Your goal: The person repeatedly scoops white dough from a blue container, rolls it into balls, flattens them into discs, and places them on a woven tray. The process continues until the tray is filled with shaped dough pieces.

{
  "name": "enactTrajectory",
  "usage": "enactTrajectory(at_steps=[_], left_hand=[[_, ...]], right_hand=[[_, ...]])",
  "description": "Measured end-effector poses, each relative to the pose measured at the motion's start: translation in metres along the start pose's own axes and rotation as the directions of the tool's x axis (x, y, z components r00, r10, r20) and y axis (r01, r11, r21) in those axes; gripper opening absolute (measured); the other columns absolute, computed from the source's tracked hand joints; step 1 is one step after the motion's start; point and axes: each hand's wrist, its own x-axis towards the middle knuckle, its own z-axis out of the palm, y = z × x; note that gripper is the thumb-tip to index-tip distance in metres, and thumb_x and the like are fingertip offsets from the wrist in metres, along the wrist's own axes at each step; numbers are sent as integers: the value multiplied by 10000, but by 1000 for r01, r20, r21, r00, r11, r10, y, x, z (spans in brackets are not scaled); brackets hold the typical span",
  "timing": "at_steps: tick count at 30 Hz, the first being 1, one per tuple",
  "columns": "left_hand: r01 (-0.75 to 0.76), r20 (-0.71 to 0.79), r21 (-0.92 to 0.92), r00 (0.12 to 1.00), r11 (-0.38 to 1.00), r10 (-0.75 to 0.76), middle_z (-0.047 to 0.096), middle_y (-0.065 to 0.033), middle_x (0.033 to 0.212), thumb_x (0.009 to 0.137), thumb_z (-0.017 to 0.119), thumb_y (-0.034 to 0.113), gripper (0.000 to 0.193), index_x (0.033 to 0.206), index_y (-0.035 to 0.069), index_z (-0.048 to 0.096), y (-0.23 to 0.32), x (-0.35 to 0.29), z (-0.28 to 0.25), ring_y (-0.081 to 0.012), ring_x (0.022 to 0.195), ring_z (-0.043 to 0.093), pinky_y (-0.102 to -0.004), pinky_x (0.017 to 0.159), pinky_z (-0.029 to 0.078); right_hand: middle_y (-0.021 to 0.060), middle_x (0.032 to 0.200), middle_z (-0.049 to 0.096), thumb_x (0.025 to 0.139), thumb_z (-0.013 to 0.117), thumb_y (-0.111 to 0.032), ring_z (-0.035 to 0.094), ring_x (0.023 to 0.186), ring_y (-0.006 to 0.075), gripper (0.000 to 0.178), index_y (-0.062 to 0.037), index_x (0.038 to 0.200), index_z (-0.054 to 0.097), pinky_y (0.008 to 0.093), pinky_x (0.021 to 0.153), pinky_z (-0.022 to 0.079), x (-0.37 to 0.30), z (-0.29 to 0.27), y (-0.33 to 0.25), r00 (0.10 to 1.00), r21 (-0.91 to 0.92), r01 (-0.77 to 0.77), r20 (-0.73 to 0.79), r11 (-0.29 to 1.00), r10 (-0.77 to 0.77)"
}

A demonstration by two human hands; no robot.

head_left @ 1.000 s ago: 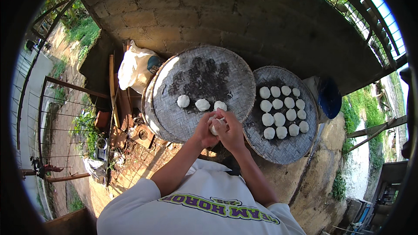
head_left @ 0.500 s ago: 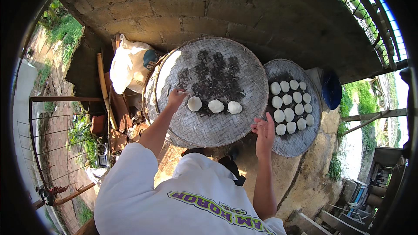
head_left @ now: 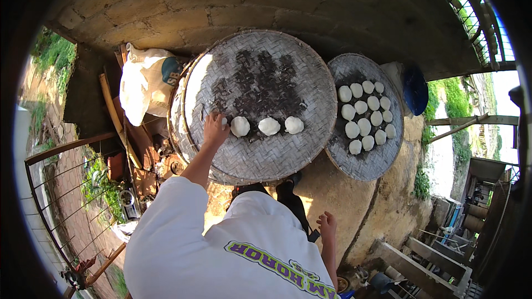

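My left hand point(head_left: 214, 129) is over the left part of a large round woven bamboo tray point(head_left: 266, 158), its fingers closed around the edge of a white dough patty point(head_left: 224, 122). Most of that patty is hidden by the hand. Three more flattened white patties lie in a row to its right: one close by point(head_left: 240, 126), a middle one point(head_left: 269, 126) and a right one point(head_left: 294, 125). Dark, damp-looking patches mark the weave beyond the row. My right hand point(head_left: 327, 225) hangs low beside my body, away from the trays, empty with its fingers loosely bent and apart.
A smaller woven tray point(head_left: 363, 169) at the right bears several white patties in rows. A blue basin point(head_left: 415, 89) leans beyond it. At the left, a white sack point(head_left: 145, 80) rests near planks. A block wall point(head_left: 221, 8) rises behind the trays.
My left hand has come down on the tray, and a white patty now shows at its fingers. My right hand has dropped from the large tray's near edge to my side.
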Motion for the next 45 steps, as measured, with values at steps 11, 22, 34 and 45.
enactTrajectory(at_steps=[11, 22, 34, 45], left_hand=[[15, 181, -58, 983, 998, -4, 530, -197, 1332, 801, 694, 69, 526, 1317, 133, 615, -18, -4, -4, -415, 1233, 536, -467, 1079, 461], [151, 307, 123, 934, 981, -182, 88, -180, 1709, 839, 589, 111, 931, 1646, 169, 127, 1, -5, 19, -418, 1576, 38, -670, 1203, 135], [138, -181, -285, 964, 948, -194, 437, -274, 1387, 823, 641, 50, 590, 1376, -10, 444, 178, -153, 47, -464, 1323, 417, -526, 1117, 352], [-20, -73, -214, 997, 977, 5, 495, -218, 1308, 782, 686, 44, 526, 1277, 18, 510, 377, -196, 167, -413, 1265, 464, -499, 1088, 385]], right_hand=[[101, 1063, 699, 992, 621, -229, 704, 918, 179, 428, 17, 1338, 570, 295, 696, 525, 2, 9, 41, 999, 123, 8, 38, 992, -13], [98, 1212, 631, 1027, 586, -98, 661, 993, 157, 821, -138, 1650, 53, 286, 830, 513, -26, -54, -223, 693, 412, 690, -138, 595, -708], [127, 1242, 655, 1047, 583, -180, 640, 1100, 196, 577, -35, 1558, 357, 372, 1012, 496, 57, -241, -276, 418, 272, 893, -209, 358, -884], [54, 1092, 708, 1013, 619, -305, 691, 923, 153, 351, -68, 1272, 612, 301, 736, 524, 200, -270, 77, 985, 536, -85, 173, 840, -10]])
